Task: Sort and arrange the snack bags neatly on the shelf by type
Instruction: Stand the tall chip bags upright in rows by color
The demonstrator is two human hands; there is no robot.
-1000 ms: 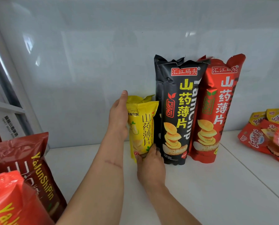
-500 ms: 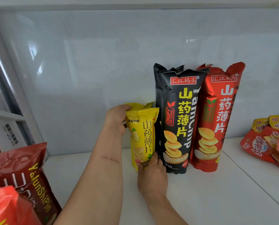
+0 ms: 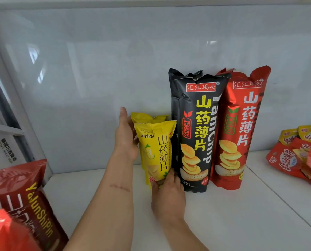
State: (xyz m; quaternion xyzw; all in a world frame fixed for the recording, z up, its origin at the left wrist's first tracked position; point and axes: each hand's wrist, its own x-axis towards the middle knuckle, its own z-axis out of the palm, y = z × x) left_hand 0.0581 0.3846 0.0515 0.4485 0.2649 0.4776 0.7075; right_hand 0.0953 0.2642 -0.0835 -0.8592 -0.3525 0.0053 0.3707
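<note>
Two small yellow snack bags stand upright, one behind the other, on the white shelf. They sit just left of a tall black yam-chip bag and a tall red yam-chip bag, both leaning on the back wall. My left hand holds the front yellow bag's left side, thumb pointing up, fingers hidden behind the bag. My right hand holds the same bag's bottom edge, thumb on its front, fingers between it and the black bag.
Dark red and bright red snack bags fill the lower left corner. A pile of flat red and yellow packets lies at the right edge. A metal shelf post rises on the left. Bare shelf stretches in front.
My left hand has slid from the top corner of the yellow bag to its left side, thumb raised. My right hand stays at the bag's base. The bags remain upright.
</note>
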